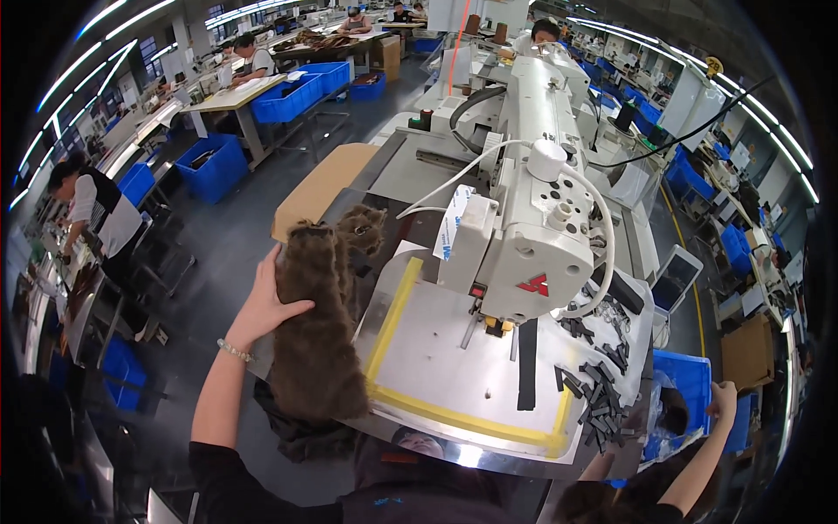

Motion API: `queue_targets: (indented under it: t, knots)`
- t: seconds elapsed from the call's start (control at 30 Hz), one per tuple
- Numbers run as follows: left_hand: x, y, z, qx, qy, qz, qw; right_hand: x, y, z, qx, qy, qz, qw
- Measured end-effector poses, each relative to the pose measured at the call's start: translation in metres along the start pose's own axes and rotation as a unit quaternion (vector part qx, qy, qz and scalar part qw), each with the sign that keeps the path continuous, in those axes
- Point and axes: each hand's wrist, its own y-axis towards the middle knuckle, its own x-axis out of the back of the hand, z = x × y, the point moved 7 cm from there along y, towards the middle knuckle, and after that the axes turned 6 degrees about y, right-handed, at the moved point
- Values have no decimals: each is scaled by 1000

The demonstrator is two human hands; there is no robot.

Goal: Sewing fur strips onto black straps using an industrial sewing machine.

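Observation:
A long piece of brown fur (319, 341) lies over the left edge of the sewing machine's table, its lower end by my body. My left hand (266, 301) grips its left side, thumb across the front and the other fingers partly hidden at its edge. A smaller tuft of brown fur (362, 229) sits beside its upper end. Over on the far right, my right hand (723, 402) is closed at the right rim of a blue bin (685, 365). Inside that bin lie clear plastic and a dark brown furry thing (672, 412).
A large white sewing machine (537, 253) stands over a white plate framed in yellow tape (467, 422). One black strip (527, 367) lies on the plate; many short black pieces (602, 402) are heaped at right. A tablet screen (676, 278) stands behind the bin. Other people work farther off.

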Motion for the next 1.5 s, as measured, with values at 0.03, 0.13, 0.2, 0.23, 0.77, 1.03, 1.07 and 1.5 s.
queue_targets:
  t: [0.03, 0.13, 0.2, 0.23, 0.77, 1.03, 1.07, 1.5]
  knots:
    - [8, 3, -8, -12, -6, -6, 1000, -9, -27, 37, 27, 30, 51, 998]
    - [24, 22, -36, -80, 178, 6, 981, -38, -134, 149, 120, 158, 212, 957]
    - [24, 35, -58, -180, 227, 30, 957, -53, -200, 212, 195, 154, 274, 929]
    - [23, 42, -59, -171, 236, 38, 956, -58, -226, 237, 228, 128, 285, 922]
    - [21, 38, -157, -245, -85, 285, 923, -100, -368, 349, 598, 25, 229, 767]
    - [-91, -23, -269, -276, -320, 477, 770, -136, -441, 366, 848, 222, -110, 468]
    - [-107, -26, -272, -268, -328, 483, 766, -138, -446, 367, 856, 190, -180, 446]
    - [-174, -51, -235, -497, 71, 255, 826, -214, -388, 368, 620, 222, 168, 734]
